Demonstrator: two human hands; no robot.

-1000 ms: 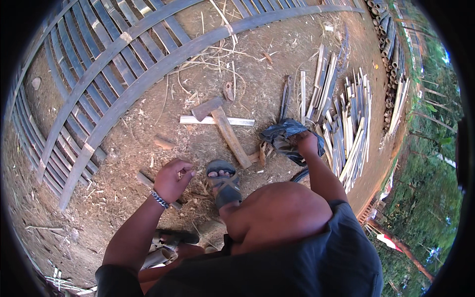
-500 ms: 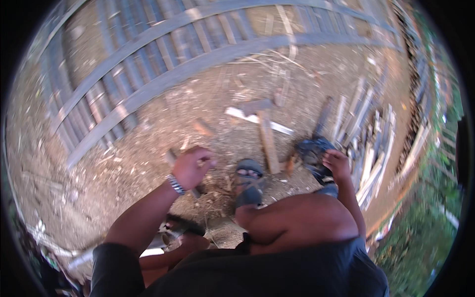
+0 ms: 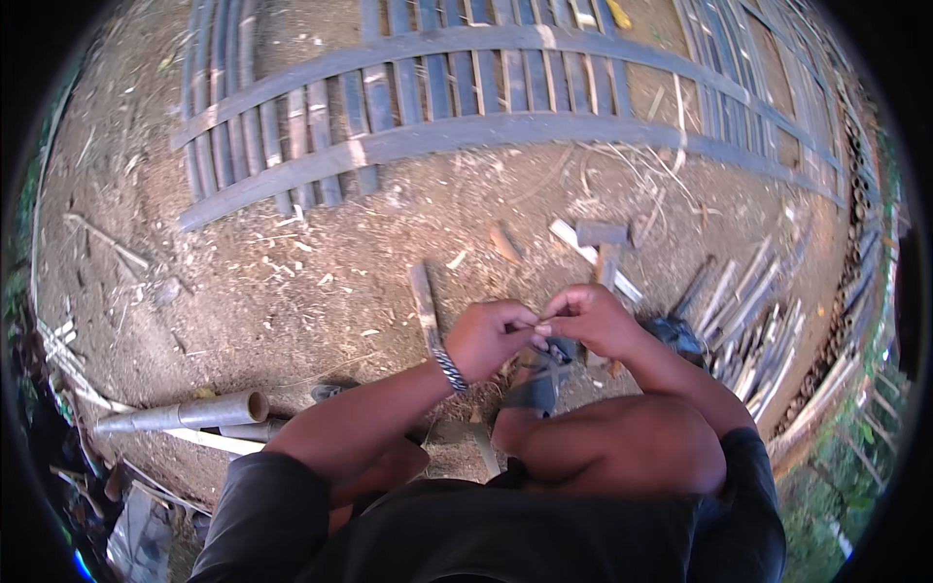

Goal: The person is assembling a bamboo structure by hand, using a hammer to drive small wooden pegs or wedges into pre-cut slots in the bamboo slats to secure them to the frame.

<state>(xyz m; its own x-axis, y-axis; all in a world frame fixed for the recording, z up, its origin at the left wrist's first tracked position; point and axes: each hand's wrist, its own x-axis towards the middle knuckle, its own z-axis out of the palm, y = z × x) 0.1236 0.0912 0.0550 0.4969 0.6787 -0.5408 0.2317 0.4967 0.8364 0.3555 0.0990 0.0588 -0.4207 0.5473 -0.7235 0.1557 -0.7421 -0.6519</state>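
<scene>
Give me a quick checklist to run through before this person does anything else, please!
1. Left hand and right hand together: ok, fingertips meet in front of the knees.
2. Small thing between them recognisable: cannot tell, too small.
3. Gloves on: not ok, both bare.
4. Wooden-handled tool put down: ok, on the ground beyond the right hand.
5. Black bag contents known: cannot tell, hidden.
6. Ground tidy: not ok, wood chips scattered.

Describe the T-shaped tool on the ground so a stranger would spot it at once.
From the big slatted frame arching across the top, drop below it, right of centre. Just beyond the right hand, a T-shaped tool lies across a pale strip. Its blocky grey head on a wooden handle sets it apart from the plain, slender strips nearby.
</scene>
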